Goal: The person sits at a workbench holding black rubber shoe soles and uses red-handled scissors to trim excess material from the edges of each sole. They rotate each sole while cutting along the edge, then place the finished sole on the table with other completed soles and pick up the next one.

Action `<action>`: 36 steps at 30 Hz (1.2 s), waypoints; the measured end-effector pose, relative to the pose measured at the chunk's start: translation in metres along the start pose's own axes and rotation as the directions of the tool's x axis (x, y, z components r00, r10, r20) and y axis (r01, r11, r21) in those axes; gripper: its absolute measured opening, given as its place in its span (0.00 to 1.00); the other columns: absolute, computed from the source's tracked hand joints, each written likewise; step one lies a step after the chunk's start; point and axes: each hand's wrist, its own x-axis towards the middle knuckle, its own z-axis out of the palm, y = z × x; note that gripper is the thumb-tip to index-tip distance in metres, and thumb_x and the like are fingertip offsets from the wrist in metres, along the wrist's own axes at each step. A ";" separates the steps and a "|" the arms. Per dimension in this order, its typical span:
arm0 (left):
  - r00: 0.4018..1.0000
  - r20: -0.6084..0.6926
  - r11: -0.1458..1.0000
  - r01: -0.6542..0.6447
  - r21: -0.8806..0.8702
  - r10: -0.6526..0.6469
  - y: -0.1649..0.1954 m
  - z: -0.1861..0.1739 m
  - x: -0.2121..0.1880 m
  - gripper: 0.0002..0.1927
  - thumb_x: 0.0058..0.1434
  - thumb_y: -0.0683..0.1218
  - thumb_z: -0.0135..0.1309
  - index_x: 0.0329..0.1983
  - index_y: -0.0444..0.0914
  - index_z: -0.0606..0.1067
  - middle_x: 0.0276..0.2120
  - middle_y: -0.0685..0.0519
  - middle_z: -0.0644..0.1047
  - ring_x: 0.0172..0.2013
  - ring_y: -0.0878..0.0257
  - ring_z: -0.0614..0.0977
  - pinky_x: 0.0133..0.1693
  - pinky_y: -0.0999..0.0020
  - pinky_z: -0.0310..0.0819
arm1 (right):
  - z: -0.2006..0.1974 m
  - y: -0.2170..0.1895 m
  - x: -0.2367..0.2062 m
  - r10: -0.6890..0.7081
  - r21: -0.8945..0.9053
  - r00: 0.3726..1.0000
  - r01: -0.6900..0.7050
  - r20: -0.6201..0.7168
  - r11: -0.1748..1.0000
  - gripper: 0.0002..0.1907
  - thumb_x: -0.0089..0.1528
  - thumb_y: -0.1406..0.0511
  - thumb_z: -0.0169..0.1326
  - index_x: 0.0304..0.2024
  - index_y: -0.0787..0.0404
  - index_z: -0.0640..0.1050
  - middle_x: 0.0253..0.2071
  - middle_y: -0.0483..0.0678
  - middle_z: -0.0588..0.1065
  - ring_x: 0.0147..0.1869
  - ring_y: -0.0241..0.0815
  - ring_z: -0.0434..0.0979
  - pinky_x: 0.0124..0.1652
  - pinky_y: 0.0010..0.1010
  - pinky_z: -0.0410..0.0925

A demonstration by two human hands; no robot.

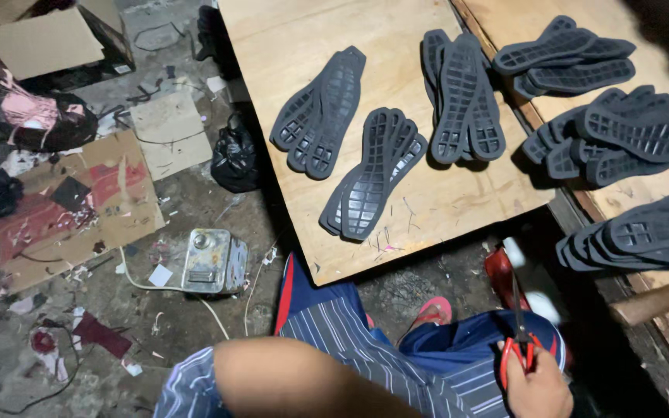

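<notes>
Head view | your right hand (534,383) grips the red-handled scissors (519,333), blades toward 12 o'clock; left hand unseen | keep blades off your knee; nearest rubber soles (372,176) lie on the counter (427,209) at 11 o'clock.

Dark rubber soles (373,174) lie stacked on the plywood table (396,46); left of it, a metal box (212,262) and cardboard scraps (79,201) litter the floor.

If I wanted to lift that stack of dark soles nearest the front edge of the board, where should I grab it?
Probably at the narrower upper end of the front stack of soles, coming from above with fingers across its width. The stack lies flat on the plywood board, fanned out at its lower end, so pinching the better-aligned end would likely keep the pieces together.
</notes>
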 end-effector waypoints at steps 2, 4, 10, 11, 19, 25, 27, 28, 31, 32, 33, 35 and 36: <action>0.990 -0.130 0.969 0.078 0.235 -0.048 -0.037 0.007 0.003 0.15 0.73 0.47 0.48 0.54 0.31 0.76 0.52 0.45 0.78 0.51 0.56 0.80 0.54 0.59 0.74 | -0.006 -0.007 -0.001 0.014 0.071 1.000 -0.013 -0.014 0.997 0.23 0.57 0.48 0.66 0.46 0.56 0.84 0.31 0.54 0.80 0.38 0.52 0.83 0.43 0.42 0.73; 0.945 -0.313 0.847 0.239 0.474 -0.091 -0.065 0.018 0.004 0.15 0.73 0.46 0.49 0.55 0.32 0.76 0.53 0.44 0.78 0.52 0.55 0.80 0.53 0.57 0.75 | -0.009 -0.014 -0.001 0.006 0.180 0.999 0.003 -0.052 0.984 0.22 0.57 0.49 0.67 0.42 0.58 0.84 0.28 0.54 0.80 0.34 0.47 0.83 0.43 0.37 0.74; 0.710 -0.704 0.265 0.675 0.688 0.016 -0.104 0.043 0.002 0.18 0.73 0.46 0.49 0.60 0.32 0.76 0.57 0.43 0.78 0.54 0.53 0.81 0.52 0.53 0.75 | -0.024 -0.031 0.012 0.039 0.242 0.995 -0.061 0.097 0.968 0.22 0.55 0.52 0.70 0.36 0.64 0.83 0.24 0.53 0.77 0.27 0.46 0.82 0.40 0.37 0.74; 0.689 -0.723 0.203 0.702 0.683 0.052 -0.108 0.043 0.000 0.19 0.73 0.46 0.49 0.61 0.32 0.76 0.57 0.43 0.78 0.55 0.52 0.81 0.52 0.53 0.75 | -0.026 -0.033 0.012 0.048 0.240 0.993 -0.072 0.107 0.968 0.22 0.55 0.52 0.70 0.37 0.63 0.83 0.24 0.53 0.77 0.27 0.46 0.81 0.40 0.38 0.74; 0.645 -0.731 0.424 0.740 0.522 -0.225 -0.063 0.059 0.001 0.21 0.70 0.49 0.51 0.64 0.36 0.74 0.57 0.43 0.76 0.55 0.49 0.79 0.52 0.49 0.72 | -0.040 -0.033 -0.001 0.024 0.106 0.997 -0.032 0.070 0.994 0.22 0.57 0.49 0.65 0.44 0.56 0.85 0.27 0.56 0.81 0.31 0.49 0.83 0.40 0.39 0.74; 0.979 -0.161 0.445 0.089 0.891 0.128 -0.021 -0.029 -0.019 0.25 0.57 0.53 0.63 0.55 0.39 0.76 0.56 0.45 0.73 0.60 0.48 0.72 0.59 0.50 0.63 | -0.042 -0.012 -0.014 0.129 0.097 0.987 -0.138 0.095 0.986 0.31 0.54 0.46 0.66 0.53 0.56 0.81 0.35 0.58 0.81 0.41 0.55 0.84 0.44 0.45 0.73; 0.912 -0.409 0.130 0.408 0.904 -0.021 -0.038 -0.082 -0.038 0.26 0.54 0.53 0.65 0.53 0.38 0.75 0.56 0.43 0.70 0.60 0.45 0.68 0.61 0.47 0.58 | -0.040 -0.006 -0.017 0.077 0.130 0.996 -0.083 0.052 0.988 0.28 0.56 0.46 0.63 0.52 0.54 0.81 0.40 0.57 0.82 0.46 0.56 0.83 0.47 0.45 0.72; 0.851 -0.524 0.011 0.524 0.851 0.020 -0.045 -0.104 -0.054 0.30 0.52 0.52 0.66 0.56 0.37 0.73 0.58 0.41 0.69 0.62 0.43 0.66 0.59 0.45 0.57 | -0.041 -0.001 -0.021 0.050 0.139 0.998 -0.054 0.037 0.989 0.27 0.57 0.47 0.62 0.52 0.54 0.82 0.42 0.56 0.82 0.48 0.56 0.83 0.49 0.45 0.72; 0.604 -0.793 -0.192 0.789 0.583 0.079 -0.059 -0.143 -0.083 0.41 0.45 0.59 0.68 0.58 0.34 0.72 0.62 0.33 0.65 0.62 0.37 0.63 0.58 0.44 0.54 | -0.041 0.009 -0.028 0.035 0.121 0.999 -0.037 0.012 0.992 0.26 0.56 0.47 0.61 0.51 0.51 0.82 0.43 0.56 0.81 0.49 0.58 0.82 0.49 0.46 0.72; 0.641 -0.763 -0.199 0.761 0.618 0.083 -0.058 -0.148 -0.090 0.38 0.47 0.58 0.67 0.59 0.36 0.73 0.62 0.35 0.66 0.61 0.40 0.65 0.58 0.45 0.55 | -0.040 0.011 -0.030 0.034 0.124 0.999 -0.034 0.006 0.992 0.27 0.56 0.46 0.62 0.51 0.52 0.82 0.44 0.56 0.81 0.49 0.58 0.82 0.49 0.46 0.72; 0.676 -0.732 -0.204 0.731 0.651 0.084 -0.053 -0.149 -0.096 0.36 0.49 0.57 0.66 0.60 0.38 0.74 0.62 0.36 0.67 0.60 0.42 0.66 0.59 0.46 0.55 | -0.040 0.015 -0.031 0.035 0.124 0.999 -0.035 0.002 0.992 0.27 0.55 0.46 0.62 0.51 0.53 0.82 0.44 0.56 0.81 0.49 0.59 0.82 0.48 0.46 0.72; 0.683 -0.725 -0.153 0.729 0.667 0.089 -0.045 -0.151 -0.100 0.31 0.51 0.55 0.66 0.58 0.40 0.76 0.60 0.39 0.69 0.59 0.44 0.69 0.60 0.47 0.57 | -0.039 0.020 -0.029 0.055 0.125 0.998 -0.055 0.006 0.991 0.27 0.55 0.46 0.63 0.50 0.53 0.82 0.43 0.56 0.81 0.48 0.58 0.82 0.47 0.45 0.72; 0.654 -0.751 -0.098 0.756 0.647 0.086 -0.040 -0.152 -0.100 0.29 0.51 0.54 0.66 0.55 0.40 0.76 0.58 0.41 0.71 0.58 0.45 0.70 0.60 0.47 0.58 | -0.038 0.022 -0.028 0.076 0.124 0.997 -0.078 0.019 0.989 0.27 0.55 0.47 0.64 0.50 0.53 0.82 0.42 0.57 0.81 0.47 0.56 0.82 0.46 0.44 0.72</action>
